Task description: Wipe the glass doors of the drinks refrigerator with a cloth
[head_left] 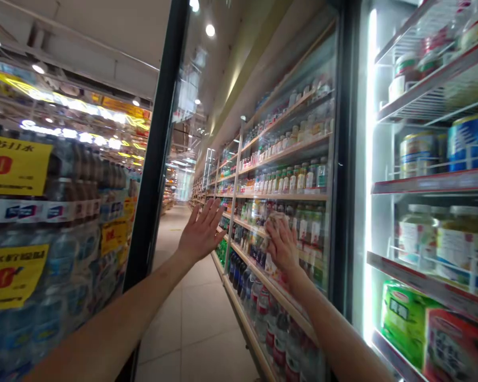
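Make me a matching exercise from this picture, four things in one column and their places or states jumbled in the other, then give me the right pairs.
Column one:
1. left hand
2. right hand
3. green box
4. upper yellow sign

Column two:
A. beside a red box, low on the right of the picture
B. fingers spread, holding nothing
C. at the left edge of the picture, in front of stacked bottles
D. holding a crumpled cloth

Right pairs: 1-B, 2-D, 3-A, 4-C.
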`<state>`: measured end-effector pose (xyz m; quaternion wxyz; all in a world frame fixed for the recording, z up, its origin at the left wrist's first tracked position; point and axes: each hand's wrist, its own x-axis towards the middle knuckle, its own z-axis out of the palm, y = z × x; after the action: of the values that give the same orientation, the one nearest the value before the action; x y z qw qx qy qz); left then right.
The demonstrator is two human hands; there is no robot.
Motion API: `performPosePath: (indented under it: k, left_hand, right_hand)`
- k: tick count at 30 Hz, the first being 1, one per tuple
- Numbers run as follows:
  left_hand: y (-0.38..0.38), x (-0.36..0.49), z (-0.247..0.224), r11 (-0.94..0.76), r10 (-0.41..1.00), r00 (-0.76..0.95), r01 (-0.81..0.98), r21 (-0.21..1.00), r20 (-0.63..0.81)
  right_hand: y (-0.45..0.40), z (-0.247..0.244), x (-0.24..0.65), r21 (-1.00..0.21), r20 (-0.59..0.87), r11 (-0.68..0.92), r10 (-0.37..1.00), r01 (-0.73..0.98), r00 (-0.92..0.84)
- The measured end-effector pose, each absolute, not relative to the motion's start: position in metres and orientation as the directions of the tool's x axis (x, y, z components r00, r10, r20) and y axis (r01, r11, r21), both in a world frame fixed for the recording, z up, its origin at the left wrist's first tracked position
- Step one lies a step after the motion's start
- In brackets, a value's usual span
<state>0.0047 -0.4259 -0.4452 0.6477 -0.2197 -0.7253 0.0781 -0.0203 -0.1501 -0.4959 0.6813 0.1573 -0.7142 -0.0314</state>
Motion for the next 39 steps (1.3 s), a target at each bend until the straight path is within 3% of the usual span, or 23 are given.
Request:
performPosePath:
  k: [2, 5, 7, 9, 12, 14, 15, 18, 20, 24, 26, 27, 30, 32, 34, 37, 39]
  left_hand:
    - [-0.426, 0.005, -0.445, 0.89, 0.423, -0.063, 0.214, -0.402, 0.904]
    - [-0.425, 0.003, -0.446, 0.888, 0.425, -0.064, 0.223, -0.402, 0.903]
    - [-0.425, 0.002, -0.446, 0.886, 0.423, -0.059, 0.234, -0.4, 0.904]
    - [-0.426, 0.002, -0.446, 0.883, 0.424, -0.054, 0.245, -0.4, 0.904]
    - [-0.426, 0.004, -0.446, 0.882, 0.425, -0.058, 0.254, -0.398, 0.904]
    - [-0.425, 0.005, -0.446, 0.883, 0.421, -0.061, 0.254, -0.394, 0.905]
    - [-0.425, 0.006, -0.446, 0.884, 0.419, -0.062, 0.254, -0.392, 0.906]
    - [-0.425, 0.006, -0.446, 0.884, 0.417, -0.068, 0.261, -0.387, 0.906]
    - [-0.425, 0.005, -0.446, 0.882, 0.417, -0.07, 0.269, -0.386, 0.906]
    - [-0.422, 0.005, -0.45, 0.887, 0.391, -0.07, 0.293, -0.356, 0.918]
    - [-0.42, 0.005, -0.455, 0.895, 0.366, -0.078, 0.303, -0.328, 0.927]
    - [-0.419, 0.006, -0.458, 0.898, 0.358, -0.083, 0.305, -0.318, 0.93]
    - [-0.419, 0.006, -0.465, 0.894, 0.364, -0.09, 0.312, -0.321, 0.927]
    - [-0.419, 0.006, -0.467, 0.889, 0.375, -0.096, 0.32, -0.328, 0.922]
    - [-0.42, 0.006, -0.467, 0.883, 0.381, -0.096, 0.331, -0.332, 0.919]
    - [-0.42, 0.006, -0.467, 0.887, 0.375, -0.097, 0.327, -0.326, 0.922]
    - [-0.419, 0.007, -0.467, 0.893, 0.37, -0.097, 0.313, -0.325, 0.924]
  right_hand:
    - [-0.127, -0.499, -0.025, 0.071, 0.997, 0.986, -0.075, -0.15, -0.02]
    - [-0.088, -0.501, -0.032, -0.315, 0.948, 0.943, 0.319, -0.11, 0.021]
    - [-0.08, -0.503, -0.034, -0.403, 0.911, 0.908, 0.409, -0.112, 0.042]
    - [-0.091, -0.506, -0.031, -0.285, 0.957, 0.95, 0.29, -0.131, 0.021]
    - [-0.116, -0.512, -0.025, 0.07, 0.996, 0.979, -0.078, -0.194, -0.038]
    - [-0.12, -0.514, -0.023, 0.183, 0.978, 0.96, -0.2, -0.21, -0.061]
    - [-0.118, -0.514, -0.022, 0.153, 0.983, 0.969, -0.169, -0.196, -0.066]
    - [-0.107, -0.512, -0.023, -0.151, 0.988, 0.981, 0.148, -0.119, -0.033]
    - [-0.111, -0.512, -0.022, -0.203, 0.979, 0.973, 0.2, -0.112, -0.033]
    - [-0.137, -0.517, -0.015, 0.213, 0.966, 0.953, -0.238, -0.214, -0.098]
    - [-0.136, -0.52, -0.012, 0.273, 0.945, 0.935, -0.304, -0.227, -0.117]
    - [-0.13, -0.522, -0.012, 0.214, 0.962, 0.955, -0.243, -0.207, -0.126]
    - [-0.108, -0.527, -0.013, -0.175, 0.979, 0.98, 0.163, -0.093, -0.121]
    - [-0.102, -0.531, -0.013, -0.292, 0.952, 0.954, 0.284, -0.061, -0.109]
    - [-0.11, -0.534, -0.011, -0.192, 0.976, 0.978, 0.181, -0.086, -0.124]
    - [-0.129, -0.536, -0.009, 0.1, 0.982, 0.981, -0.125, -0.168, -0.144]
    - [-0.136, -0.533, -0.01, 0.147, 0.978, 0.972, -0.171, -0.186, -0.122]
